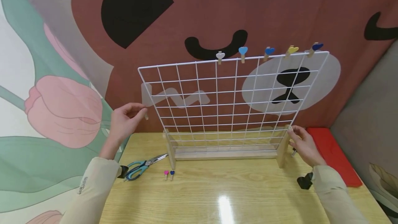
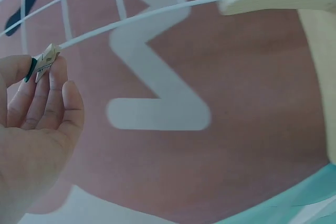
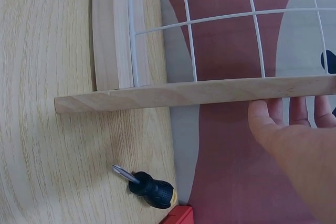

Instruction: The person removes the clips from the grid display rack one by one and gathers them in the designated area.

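Note:
A white wire grid panel stands upright in a wooden stand on the table. My left hand is raised at the panel's left edge and pinches a small wooden clothespin with a green piece, close to the grid's wire. My right hand rests with fairly straight fingers against the stand's right wooden foot. Several heart-topped pegs sit along the top wire, from a white one to a dark blue one.
Scissors with teal handles lie at the front left of the wooden table. A pink peg and a blue peg lie beside them. A black-handled screwdriver and a red tray lie near my right hand.

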### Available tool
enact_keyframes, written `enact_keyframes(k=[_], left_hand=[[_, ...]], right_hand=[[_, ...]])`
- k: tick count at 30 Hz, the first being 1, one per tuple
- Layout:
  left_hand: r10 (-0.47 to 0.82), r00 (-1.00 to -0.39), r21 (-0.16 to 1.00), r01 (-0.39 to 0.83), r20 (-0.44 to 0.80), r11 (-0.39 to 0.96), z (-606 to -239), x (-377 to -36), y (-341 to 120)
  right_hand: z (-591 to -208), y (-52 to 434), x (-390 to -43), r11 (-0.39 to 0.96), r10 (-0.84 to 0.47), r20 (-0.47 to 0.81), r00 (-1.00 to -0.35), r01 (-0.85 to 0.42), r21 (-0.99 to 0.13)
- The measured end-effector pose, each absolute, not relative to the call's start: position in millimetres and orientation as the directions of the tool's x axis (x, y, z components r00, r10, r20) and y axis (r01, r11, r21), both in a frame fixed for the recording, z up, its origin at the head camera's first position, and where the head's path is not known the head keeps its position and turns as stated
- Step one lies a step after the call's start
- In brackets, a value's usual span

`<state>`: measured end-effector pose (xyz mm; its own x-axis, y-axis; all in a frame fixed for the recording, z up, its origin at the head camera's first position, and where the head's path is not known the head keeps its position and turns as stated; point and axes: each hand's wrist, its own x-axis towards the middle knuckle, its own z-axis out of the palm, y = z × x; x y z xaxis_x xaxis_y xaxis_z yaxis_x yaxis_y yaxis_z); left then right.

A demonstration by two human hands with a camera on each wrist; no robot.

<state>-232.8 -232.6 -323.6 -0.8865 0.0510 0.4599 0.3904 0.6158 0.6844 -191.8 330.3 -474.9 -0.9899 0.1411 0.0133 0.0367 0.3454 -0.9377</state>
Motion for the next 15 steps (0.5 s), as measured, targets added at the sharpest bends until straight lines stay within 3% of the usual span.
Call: enact_keyframes(k=[15], left_hand=[[0.048,-0.968,0.799,0.231,0.246,0.555,-401.4,-233.1,-237.6]], right_hand=[[-474.4,331.6,-191.5,0.311,0.137,0.023,-0.990,0.021,-0.950]])
